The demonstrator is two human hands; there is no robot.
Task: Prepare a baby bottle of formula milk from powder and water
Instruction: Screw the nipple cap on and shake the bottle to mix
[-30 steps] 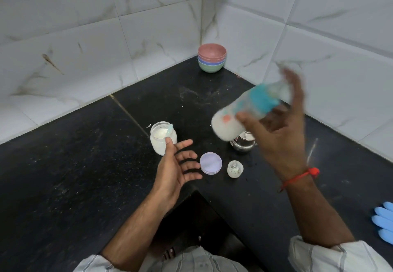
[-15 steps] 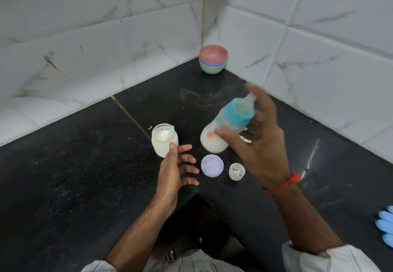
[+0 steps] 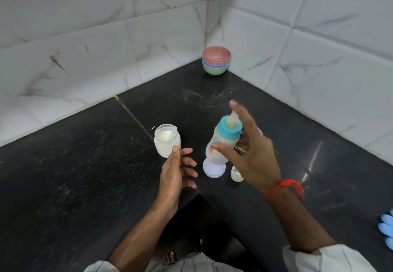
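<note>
My right hand point(image 3: 253, 154) grips a baby bottle point(image 3: 221, 144) with white milk inside and a teal collar and teat on top. The forefinger rests over the teat and the thumb presses the bottle's side. The bottle is nearly upright above a lilac lid point(image 3: 213, 169) on the black counter point(image 3: 85, 176). An open jar of white powder point(image 3: 167, 143) with a pale scoop in it stands to the left. My left hand point(image 3: 177, 172) hovers open just beside the jar, holding nothing.
A small clear cap point(image 3: 236, 173) lies right of the lilac lid. A metal cup point(image 3: 258, 132) is mostly hidden behind my right hand. Stacked coloured bowls point(image 3: 216, 63) sit in the tiled corner. A blue glove point(image 3: 386, 229) shows at the right edge.
My right hand has swung the bottle down and left from a tilted, raised pose to nearly upright over the lilac lid. My left hand has barely moved.
</note>
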